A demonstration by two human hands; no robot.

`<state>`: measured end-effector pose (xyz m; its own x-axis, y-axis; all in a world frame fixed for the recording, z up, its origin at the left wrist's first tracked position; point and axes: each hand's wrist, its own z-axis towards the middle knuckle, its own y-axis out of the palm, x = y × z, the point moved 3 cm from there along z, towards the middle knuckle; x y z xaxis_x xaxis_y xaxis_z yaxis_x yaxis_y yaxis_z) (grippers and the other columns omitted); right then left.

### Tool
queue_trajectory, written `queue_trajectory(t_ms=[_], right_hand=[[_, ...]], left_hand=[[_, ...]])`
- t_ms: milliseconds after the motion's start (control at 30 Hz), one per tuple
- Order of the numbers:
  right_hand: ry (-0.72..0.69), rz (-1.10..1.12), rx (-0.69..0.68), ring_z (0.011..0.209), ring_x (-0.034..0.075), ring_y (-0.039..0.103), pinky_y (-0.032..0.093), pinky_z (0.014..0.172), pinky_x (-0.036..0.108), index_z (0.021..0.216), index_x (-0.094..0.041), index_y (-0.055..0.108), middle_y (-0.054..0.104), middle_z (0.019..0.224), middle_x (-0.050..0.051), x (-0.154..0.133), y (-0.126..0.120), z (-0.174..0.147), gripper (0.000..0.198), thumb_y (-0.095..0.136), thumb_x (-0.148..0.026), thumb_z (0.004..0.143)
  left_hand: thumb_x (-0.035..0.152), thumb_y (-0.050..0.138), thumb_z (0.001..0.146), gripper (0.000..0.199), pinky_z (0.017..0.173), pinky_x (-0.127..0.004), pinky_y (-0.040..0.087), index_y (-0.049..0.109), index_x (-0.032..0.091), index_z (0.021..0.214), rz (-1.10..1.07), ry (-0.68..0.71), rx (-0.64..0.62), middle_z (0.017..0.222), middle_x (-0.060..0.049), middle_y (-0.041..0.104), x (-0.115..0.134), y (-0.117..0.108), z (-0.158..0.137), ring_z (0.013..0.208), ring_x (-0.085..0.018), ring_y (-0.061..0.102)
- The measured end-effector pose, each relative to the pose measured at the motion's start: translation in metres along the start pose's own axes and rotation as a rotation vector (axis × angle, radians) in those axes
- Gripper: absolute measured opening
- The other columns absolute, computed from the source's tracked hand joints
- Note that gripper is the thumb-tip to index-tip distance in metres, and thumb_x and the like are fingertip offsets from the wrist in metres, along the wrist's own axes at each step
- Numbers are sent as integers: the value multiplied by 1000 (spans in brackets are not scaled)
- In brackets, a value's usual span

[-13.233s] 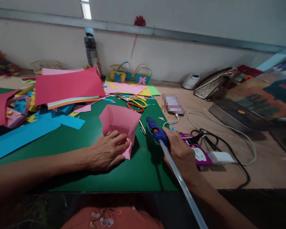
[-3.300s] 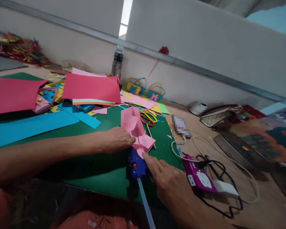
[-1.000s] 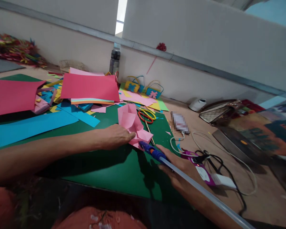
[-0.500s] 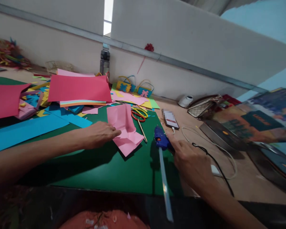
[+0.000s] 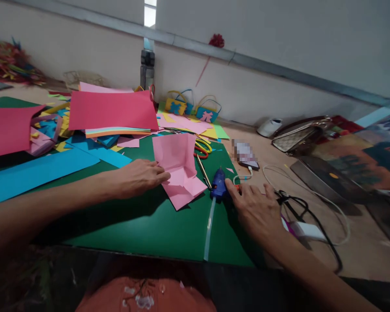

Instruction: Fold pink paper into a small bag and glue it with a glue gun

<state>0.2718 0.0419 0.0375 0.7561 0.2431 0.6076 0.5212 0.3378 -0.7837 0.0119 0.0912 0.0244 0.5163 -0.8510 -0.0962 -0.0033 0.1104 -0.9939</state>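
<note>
A creased, folded piece of pink paper point(image 5: 178, 151) stands partly raised on the green mat point(image 5: 143, 229). My left hand point(image 5: 143, 177) has its fingers closed at the paper's left edge. On the mat to the right lies a blue glue gun point(image 5: 219, 185), its long clear glue stick point(image 5: 209, 229) pointing toward me. My right hand point(image 5: 256, 208) is over the gun's handle end, fingers spread and the nearest one at the gun's side; the handle is mostly hidden. Between paper and gun lies a gold pen-like stick point(image 5: 203, 170), below red and yellow scissors handles point(image 5: 203, 148).
Coloured sheets point(image 5: 113, 110), blue strips point(image 5: 48, 169) and scraps cover the left. Small paper bags point(image 5: 206, 113) stand by the wall. A phone point(image 5: 245, 154), cables point(image 5: 312, 206), a white charger point(image 5: 308, 231) and a handbag point(image 5: 295, 136) occupy the right side.
My right hand has lowered the glue gun onto the mat, and its fingers have spread from the handle. My left hand stays at the pink paper. The view has shifted slightly.
</note>
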Motion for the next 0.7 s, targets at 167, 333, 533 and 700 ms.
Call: queue_trajectory(t_ms=[167,333,533,700], right_hand=[[-55,75,118,85,28,55,32,86,52,117,-13,54,64,94,13,-11,-21,-9,35,44,-13,84],[-251,339,358,89,23,56,33,88,44,107,-13,58,66,97,10,-37,-46,-1,25,42,-17,89],[-215,695,442,73,19,60,42,69,33,98,-10,58,68,82,8,-48,-43,25,18,49,-20,86],[-204,843,395,73,17,63,46,63,27,114,-8,51,68,83,9,-63,-29,34,29,45,-17,87]], left_hand=[[5,44,79,31,63,-29,36,48,16,108,26,35,-26,95,-9,63,3,6,3,80,-19,55],[5,42,81,29,64,-30,35,48,15,107,62,39,1,97,-9,63,6,2,5,82,-20,55],[5,36,84,27,66,-30,37,50,13,106,81,45,-18,89,-10,65,5,-7,5,81,-20,54],[7,39,83,29,69,-29,39,49,14,109,101,62,-42,104,-11,61,2,-4,6,83,-19,56]])
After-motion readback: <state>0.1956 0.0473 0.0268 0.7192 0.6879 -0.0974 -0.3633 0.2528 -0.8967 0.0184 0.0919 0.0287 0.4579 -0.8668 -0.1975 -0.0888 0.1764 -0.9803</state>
